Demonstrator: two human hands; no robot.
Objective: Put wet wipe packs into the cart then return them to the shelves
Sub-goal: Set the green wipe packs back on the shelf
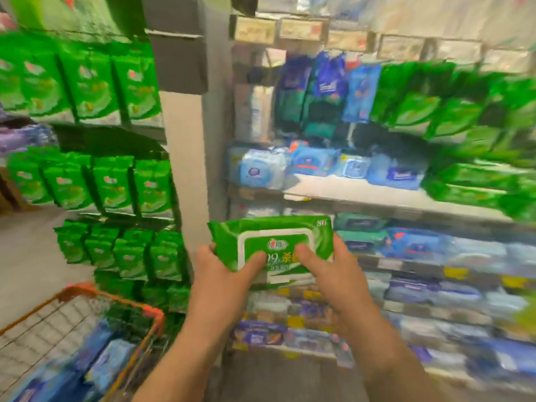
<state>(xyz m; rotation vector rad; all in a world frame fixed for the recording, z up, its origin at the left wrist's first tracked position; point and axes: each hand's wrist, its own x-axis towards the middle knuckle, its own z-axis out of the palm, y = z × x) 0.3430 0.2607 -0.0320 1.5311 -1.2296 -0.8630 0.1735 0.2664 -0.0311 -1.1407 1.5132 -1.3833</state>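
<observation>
- The cart [87, 303], orange-rimmed wire at lower left, holds blue packs [95, 364] and a dark green pack [127, 317].
- The shelves [362, 195] ahead carry blue and green packs; green packs [95, 91] hang on the left rack.
- The green wet wipe pack [272, 242] reads "80" at its corner and "99" on the lid label; other writing is blurred.
- Left hand [223, 274] and right hand [336, 274] each have a narrow grip on the pack, thumbs on top, in front of the shelves, above the floor.
</observation>
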